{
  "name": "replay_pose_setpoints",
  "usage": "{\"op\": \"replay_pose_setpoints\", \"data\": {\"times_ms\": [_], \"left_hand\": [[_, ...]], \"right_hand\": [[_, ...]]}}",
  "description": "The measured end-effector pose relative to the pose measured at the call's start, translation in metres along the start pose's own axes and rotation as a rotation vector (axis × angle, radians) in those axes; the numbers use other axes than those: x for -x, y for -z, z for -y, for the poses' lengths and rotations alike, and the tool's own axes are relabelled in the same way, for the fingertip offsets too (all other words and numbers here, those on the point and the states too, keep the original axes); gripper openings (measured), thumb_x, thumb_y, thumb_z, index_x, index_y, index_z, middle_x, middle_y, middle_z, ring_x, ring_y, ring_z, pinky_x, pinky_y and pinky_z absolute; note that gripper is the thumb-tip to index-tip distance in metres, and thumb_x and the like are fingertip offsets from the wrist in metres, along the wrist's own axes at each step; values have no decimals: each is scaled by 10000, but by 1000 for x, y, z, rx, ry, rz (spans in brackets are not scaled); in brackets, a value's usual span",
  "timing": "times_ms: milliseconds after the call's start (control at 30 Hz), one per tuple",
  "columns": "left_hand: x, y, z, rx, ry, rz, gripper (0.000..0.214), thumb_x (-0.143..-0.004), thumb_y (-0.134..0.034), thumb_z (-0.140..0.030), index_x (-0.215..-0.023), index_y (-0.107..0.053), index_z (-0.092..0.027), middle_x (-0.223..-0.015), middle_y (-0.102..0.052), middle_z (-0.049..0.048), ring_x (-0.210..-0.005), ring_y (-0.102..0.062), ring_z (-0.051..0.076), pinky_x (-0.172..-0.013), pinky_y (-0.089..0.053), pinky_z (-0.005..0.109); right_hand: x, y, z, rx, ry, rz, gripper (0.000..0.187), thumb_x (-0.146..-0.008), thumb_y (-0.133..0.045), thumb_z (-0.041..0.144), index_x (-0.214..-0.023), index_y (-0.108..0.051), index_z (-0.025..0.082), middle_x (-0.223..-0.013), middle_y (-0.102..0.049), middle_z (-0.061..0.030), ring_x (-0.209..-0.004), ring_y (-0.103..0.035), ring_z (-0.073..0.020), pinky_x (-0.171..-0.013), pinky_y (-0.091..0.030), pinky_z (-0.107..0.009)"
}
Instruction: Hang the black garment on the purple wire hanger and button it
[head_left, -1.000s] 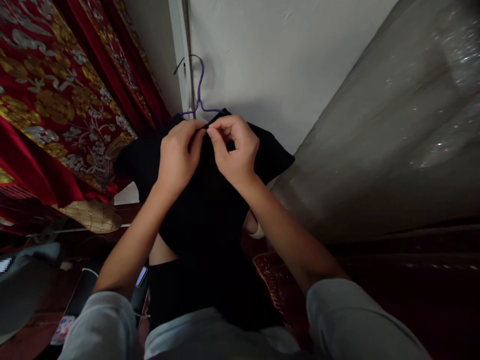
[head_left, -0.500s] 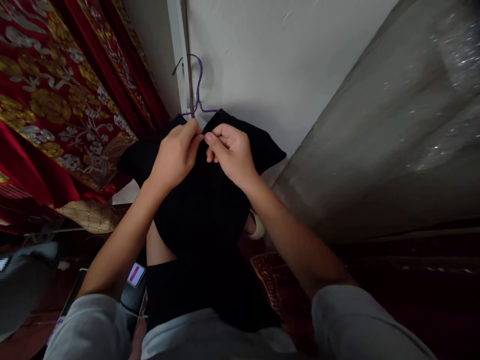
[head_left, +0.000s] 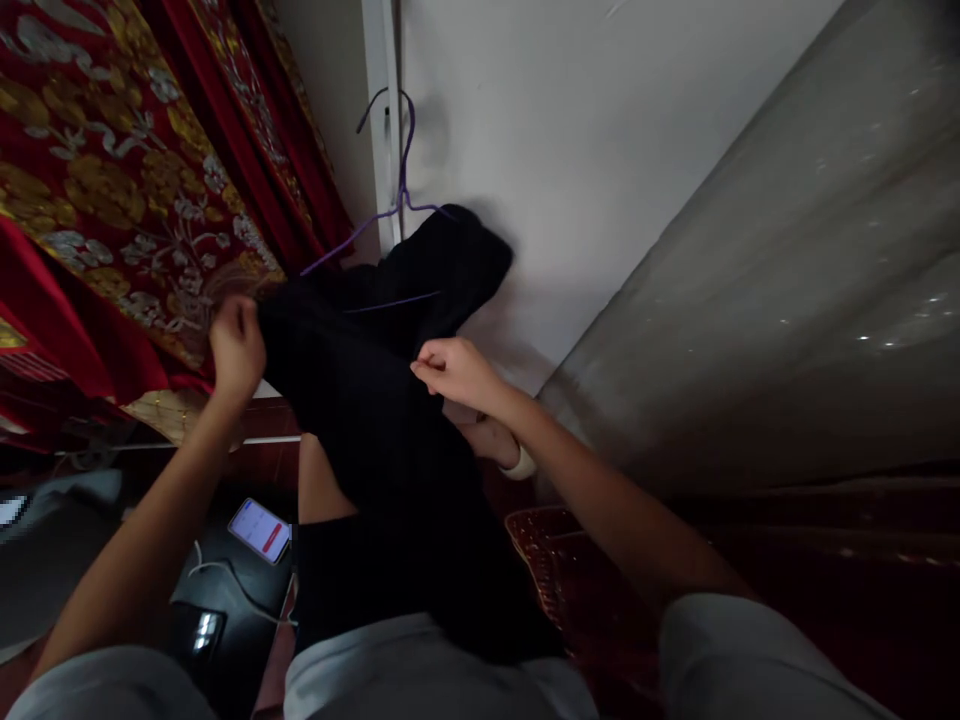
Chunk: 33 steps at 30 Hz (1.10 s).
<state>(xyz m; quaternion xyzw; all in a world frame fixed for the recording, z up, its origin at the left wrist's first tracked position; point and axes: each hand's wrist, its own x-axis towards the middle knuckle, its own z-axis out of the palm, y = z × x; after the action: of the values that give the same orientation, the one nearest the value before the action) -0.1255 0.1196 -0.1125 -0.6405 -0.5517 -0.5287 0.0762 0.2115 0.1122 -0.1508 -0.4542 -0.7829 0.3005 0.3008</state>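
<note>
Against the white wall (head_left: 570, 150), a black garment (head_left: 375, 400) hangs from a purple hanger (head_left: 405, 170), whose hook is caught high up by the pale vertical trim at the wall's corner. One wire arm of the hanger shows bare, sloping down to the left toward the curtain (head_left: 97, 170), and a thin purple line of wire also crosses the cloth near its top. The top of the garment bunches around the hanger's right side and touches the wall, while the rest drapes down toward the person's lap.

The left hand (head_left: 238, 345) is clenched on the garment's left edge, just in front of the red and gold curtain, and holds the cloth out to that side. The right hand (head_left: 450, 370) pinches the cloth at its right edge between thumb and fingertips, lower than the hanger and near the wall. The two hands are well apart, with the dark cloth spread between them.

Below the left forearm a phone (head_left: 260, 528) lies with its screen lit, and a white cable (head_left: 225, 580) runs just beside it over a dark surface. To the right a grey, shiny sheet (head_left: 787, 300) slopes away from the wall. A red patterned rug (head_left: 555, 570) shows under the right forearm.
</note>
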Motion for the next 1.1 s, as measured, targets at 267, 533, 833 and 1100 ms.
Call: {"op": "replay_pose_setpoints", "data": {"times_ms": [267, 533, 833, 1100], "left_hand": [[79, -2, -11, 16, -61, 589, 383, -1010, -562, -536, -818, -604, -207, -646, -573, 3, -573, -506, 158, -595, -356, 292], [54, -18, -140, 454, -123, 416, 317, -1048, -532, -479, -1114, -676, -204, -1086, -693, 94, -1050, -663, 231, -937, -537, 365], [66, -32, -115, 412, -146, 1158, 527, -988, -528, -651, -729, -705, -228, -636, -645, 46, -580, -638, 211, -556, -503, 299], [56, 19, -83, -107, -159, 1239, 318, -1024, -486, -453, -916, -676, -223, -707, -674, 57, -628, -641, 224, -643, -454, 297]], "right_hand": [[0, 3, -5, 140, -21, 301, 103, -812, -760, 202, -732, -694, 199, -694, -729, -16, -625, -671, -171, -587, -447, -284], [17, -14, 48, -452, 291, 125, 440, -827, -797, 354, -1211, -647, 199, -1169, -736, -75, -1083, -707, -236, -932, -609, -391], [10, 60, 48, -307, 361, -171, 125, -849, -611, 182, -745, -679, 198, -773, -679, -6, -780, -664, -170, -805, -580, -334], [-74, 13, -16, -232, 52, -240, 129, -875, -588, 105, -897, -699, 167, -872, -730, -42, -871, -677, -194, -892, -538, -348]]}}
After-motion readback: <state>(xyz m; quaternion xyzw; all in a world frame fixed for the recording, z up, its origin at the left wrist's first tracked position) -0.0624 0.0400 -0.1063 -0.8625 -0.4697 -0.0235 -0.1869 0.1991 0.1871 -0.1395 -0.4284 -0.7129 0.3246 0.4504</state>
